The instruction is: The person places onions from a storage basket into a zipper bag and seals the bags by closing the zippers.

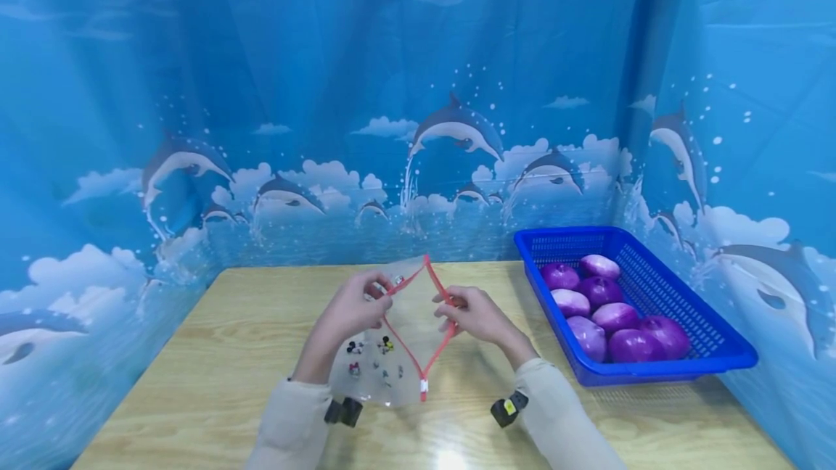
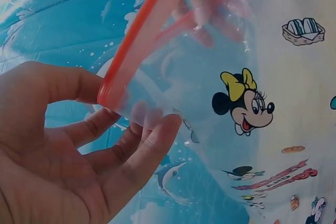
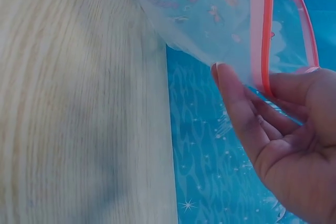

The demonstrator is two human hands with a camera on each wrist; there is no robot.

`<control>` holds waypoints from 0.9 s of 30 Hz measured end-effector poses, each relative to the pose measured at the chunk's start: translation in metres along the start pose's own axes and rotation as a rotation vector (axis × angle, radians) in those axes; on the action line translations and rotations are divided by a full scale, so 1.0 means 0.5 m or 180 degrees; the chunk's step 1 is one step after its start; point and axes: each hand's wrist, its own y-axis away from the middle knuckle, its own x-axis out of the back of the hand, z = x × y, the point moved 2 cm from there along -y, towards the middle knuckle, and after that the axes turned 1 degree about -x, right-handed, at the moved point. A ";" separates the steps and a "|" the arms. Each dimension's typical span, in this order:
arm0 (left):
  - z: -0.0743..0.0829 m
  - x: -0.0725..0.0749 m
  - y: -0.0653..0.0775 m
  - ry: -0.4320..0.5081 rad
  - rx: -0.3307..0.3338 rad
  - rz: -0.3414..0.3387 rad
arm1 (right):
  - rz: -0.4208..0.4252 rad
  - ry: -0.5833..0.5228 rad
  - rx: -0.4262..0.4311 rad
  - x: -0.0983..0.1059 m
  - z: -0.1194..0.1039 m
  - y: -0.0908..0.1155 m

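A clear zip bag [image 1: 369,384] with a red zip edge and small cartoon prints is held over the table, its mouth spread into a diamond. My left hand [image 1: 355,304] pinches one side of the rim between thumb and fingers. On the opposite side, my right hand [image 1: 482,316] grips the other red strip. A white slider [image 1: 424,386] sits at the near corner of the mouth. In the left wrist view, a mouse face with a yellow bow [image 2: 245,103] shows on the plastic. The right wrist view has the fingertips right at the red strip [image 3: 266,40].
A blue plastic basket [image 1: 715,363] stands on the right of the wooden table [image 1: 228,354], with several purple onions [image 1: 636,345] in it. Blue curtains with dolphin prints [image 1: 457,129] hang behind the table and along its sides. Black wrist devices [image 1: 509,408] sit by both sleeves.
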 end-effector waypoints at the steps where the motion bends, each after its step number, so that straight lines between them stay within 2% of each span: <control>1: -0.003 -0.001 0.000 0.0054 -0.0016 -0.0012 | -0.0023 -0.0004 0.0048 0.001 0.000 0.001; 5: -0.011 -0.005 -0.001 0.0224 -0.0067 -0.0047 | -0.0139 -0.0049 0.0142 0.003 -0.001 0.006; 8: -0.016 -0.008 0.000 0.0325 -0.0099 -0.0066 | -0.0170 -0.0077 0.0108 0.001 0.001 0.007; 15: -0.027 -0.021 0.000 0.0329 -0.0081 -0.0108 | -0.0181 -0.0059 0.0124 -0.004 0.010 0.007; 21: -0.034 -0.030 0.000 0.0455 -0.0117 -0.0201 | -0.0123 -0.0116 0.0123 -0.011 0.020 0.014; 27: -0.033 -0.043 -0.003 0.0429 -0.0135 -0.0234 | 0.0023 -0.0270 0.0142 -0.015 0.028 0.017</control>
